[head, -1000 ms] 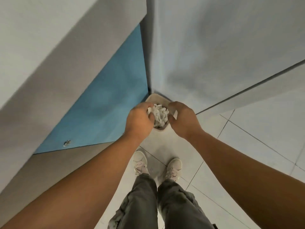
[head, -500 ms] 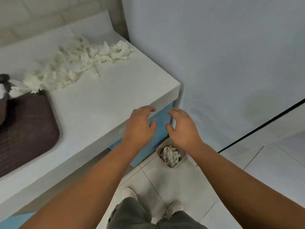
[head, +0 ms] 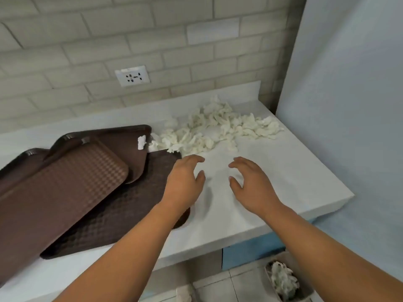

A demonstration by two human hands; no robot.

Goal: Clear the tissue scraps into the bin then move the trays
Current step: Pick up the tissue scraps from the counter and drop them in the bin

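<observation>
I see both hands out over the counter (head: 294, 175) in the middle of the frame, palms down and facing each other with a gap between them. The left hand (head: 185, 182) has its fingers (head: 194, 159) spread and loosely bent, thumb apart, and holds nothing. It hangs over the right edge of the trays (head: 65, 182); I cannot tell if it touches them. The right hand (head: 250, 184) is the same, with its fingers (head: 237, 163) loosely curved, its thumb out and nothing in its grasp, above bare counter.

The scraps (head: 218, 129) lie in a loose white pile just beyond the fingertips, running from the tray corner towards the upper right of the counter. One scrap (head: 141, 142) sits on the rim of the rear tray. The brown trays are stacked askew at the left. The bin (head: 267, 274) stands on the floor at the lower right, below the counter's edge, with scraps inside.

A second ago both hands were clasped round a wad of scraps right at the bin. Half a second ago they were empty and open by the counter's corner, above the bin. Now they have come well onto the counter, near the pile, and the bin has slid to the frame's lower right.
</observation>
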